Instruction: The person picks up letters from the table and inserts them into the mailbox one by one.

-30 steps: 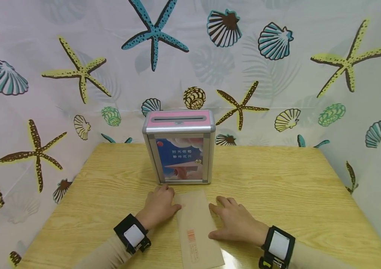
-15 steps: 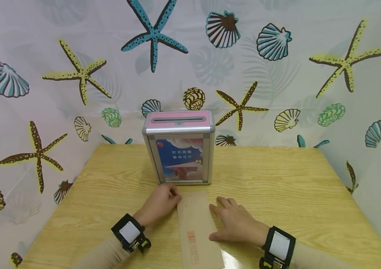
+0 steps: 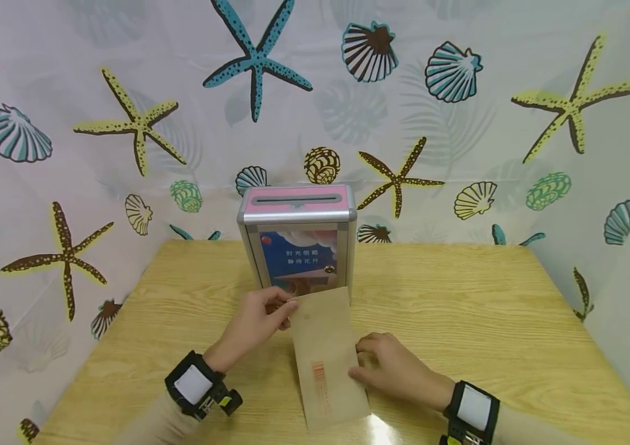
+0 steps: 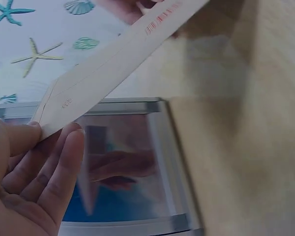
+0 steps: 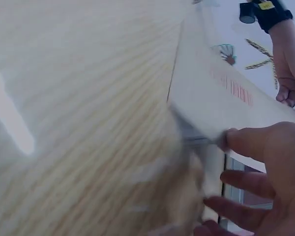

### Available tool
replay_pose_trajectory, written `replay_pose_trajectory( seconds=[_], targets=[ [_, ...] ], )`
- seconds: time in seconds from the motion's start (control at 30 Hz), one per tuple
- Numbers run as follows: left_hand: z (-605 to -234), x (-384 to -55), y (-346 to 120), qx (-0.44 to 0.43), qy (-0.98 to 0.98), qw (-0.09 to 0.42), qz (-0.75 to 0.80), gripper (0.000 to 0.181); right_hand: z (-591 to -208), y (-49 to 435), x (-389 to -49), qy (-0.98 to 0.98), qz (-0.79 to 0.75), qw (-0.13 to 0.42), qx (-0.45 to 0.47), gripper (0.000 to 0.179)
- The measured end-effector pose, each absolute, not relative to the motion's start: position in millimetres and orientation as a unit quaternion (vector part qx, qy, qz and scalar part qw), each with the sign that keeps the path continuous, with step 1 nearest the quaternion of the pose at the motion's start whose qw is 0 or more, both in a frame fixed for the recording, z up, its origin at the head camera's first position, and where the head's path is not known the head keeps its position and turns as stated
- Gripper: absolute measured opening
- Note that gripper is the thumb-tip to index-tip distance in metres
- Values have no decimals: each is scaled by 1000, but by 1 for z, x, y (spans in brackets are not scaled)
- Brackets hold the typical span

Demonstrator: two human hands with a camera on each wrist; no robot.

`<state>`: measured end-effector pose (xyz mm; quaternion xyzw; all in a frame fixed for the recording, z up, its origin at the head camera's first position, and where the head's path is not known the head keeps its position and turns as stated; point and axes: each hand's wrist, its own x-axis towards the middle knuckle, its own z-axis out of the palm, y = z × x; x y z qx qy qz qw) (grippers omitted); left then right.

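A brown paper envelope point(image 3: 326, 346) with a red printed mark is tilted, its far end raised in front of the box. My left hand point(image 3: 253, 321) pinches its far left corner between thumb and fingers; the left wrist view shows the thumb point(image 4: 24, 137) on one face. At the right edge, my right hand point(image 3: 395, 371) holds the envelope, thumb at the edge and the other fingers point(image 5: 246, 184) curled behind it. Just beyond stands a silver-framed box point(image 3: 345, 253) with a pink top, a slot point(image 3: 297, 199) and a blue picture front, partly covered by the envelope.
A wood-grain table point(image 3: 459, 296) carries everything. Behind it hangs a white cloth point(image 3: 287, 136) printed with starfish and shells. Each wrist wears a black strap with a small camera device, such as the left wrist strap point(image 3: 195, 383).
The envelope lay flat; its far end has now been lifted off the table by my left hand. My right hand has curled its fingers at the right edge.
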<state>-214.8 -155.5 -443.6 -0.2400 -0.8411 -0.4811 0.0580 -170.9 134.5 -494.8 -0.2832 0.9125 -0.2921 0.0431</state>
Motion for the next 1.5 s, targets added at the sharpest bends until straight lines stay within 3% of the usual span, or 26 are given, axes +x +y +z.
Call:
replay_pose_trajectory(
  seconds=[0.17, 0.37, 0.5, 0.77, 1.2, 1.5],
  targets=[
    [-406, -211, -164, -254, -823, 107, -496, 7, -490, 133, -172, 876, -385, 91, -276, 12],
    [-363, -190, -163, -259, -805, 125, -520, 10, -489, 135, -169, 867, -397, 82, -291, 15],
    [-344, -180, -163, -254, -802, 143, -521, 12, -485, 134, -169, 860, -410, 49, -298, 13],
    [-331, -196, -167, -307, -791, 223, -481, 12, -458, 130, -177, 848, -431, -80, -297, 12],
    [-344, -198, -143, -327, -834, 159, -415, 9, -401, 131, -187, 812, -457, -170, -322, 11],
    [-327, -210, -143, -306, -833, 232, -398, 23, -366, 129, -197, 806, -437, -207, -341, 10]
  ],
)
